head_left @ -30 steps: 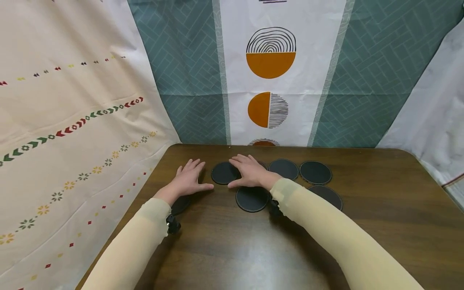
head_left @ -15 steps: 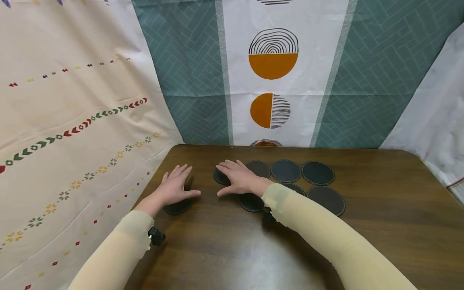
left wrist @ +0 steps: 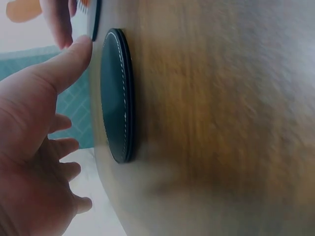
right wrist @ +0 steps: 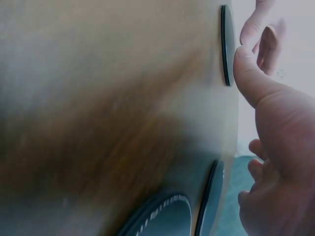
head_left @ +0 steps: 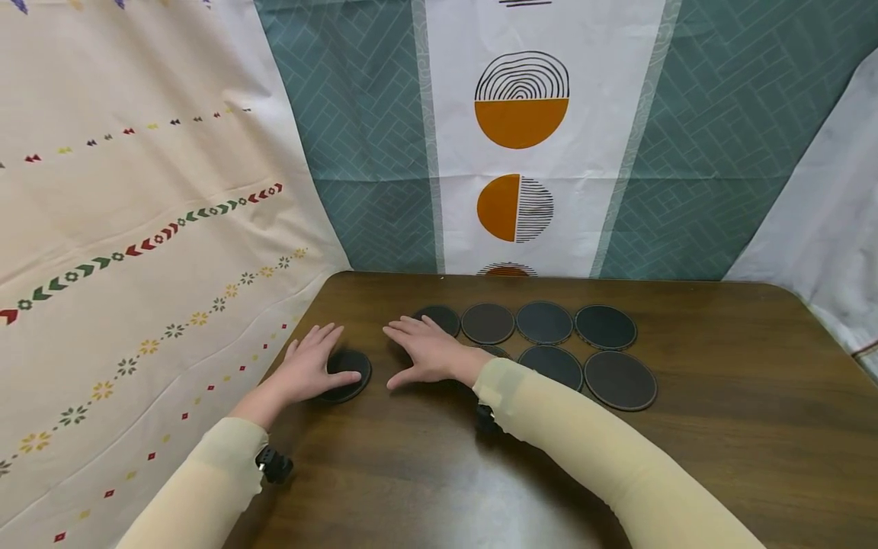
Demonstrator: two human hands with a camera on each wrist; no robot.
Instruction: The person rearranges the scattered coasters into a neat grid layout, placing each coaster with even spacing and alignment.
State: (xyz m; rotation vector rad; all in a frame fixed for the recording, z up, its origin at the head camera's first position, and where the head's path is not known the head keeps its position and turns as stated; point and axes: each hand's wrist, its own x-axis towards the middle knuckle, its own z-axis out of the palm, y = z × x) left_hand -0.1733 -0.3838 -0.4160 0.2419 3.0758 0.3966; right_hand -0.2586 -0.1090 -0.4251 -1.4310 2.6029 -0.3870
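Note:
A round black coaster (head_left: 351,362) lies alone at the left of the wooden table. My left hand (head_left: 309,367) hovers over it with fingers spread, the thumb crossing above its face in the head view. In the left wrist view the coaster (left wrist: 113,98) shows pale stitching and a layered edge, and the hand (left wrist: 29,123) holds nothing. My right hand (head_left: 427,352), also spread and holding nothing, is above the table between that coaster and the grouped ones. It partly covers the back-left coaster (head_left: 444,319), while hand and sleeve hide much of a front-row coaster (head_left: 494,351).
Other dark coasters lie in two rows: a brownish one (head_left: 488,324), a bluish one (head_left: 544,322) and a black one (head_left: 606,327) behind, two more (head_left: 551,366) (head_left: 620,380) in front. Patterned cloth (head_left: 370,152) hangs behind the table (head_left: 727,381) and at its sides.
Both hands have moved left and toward the person, staying spread. The lone coaster shows more from under the left arm, and the right hand has uncovered several grouped coasters.

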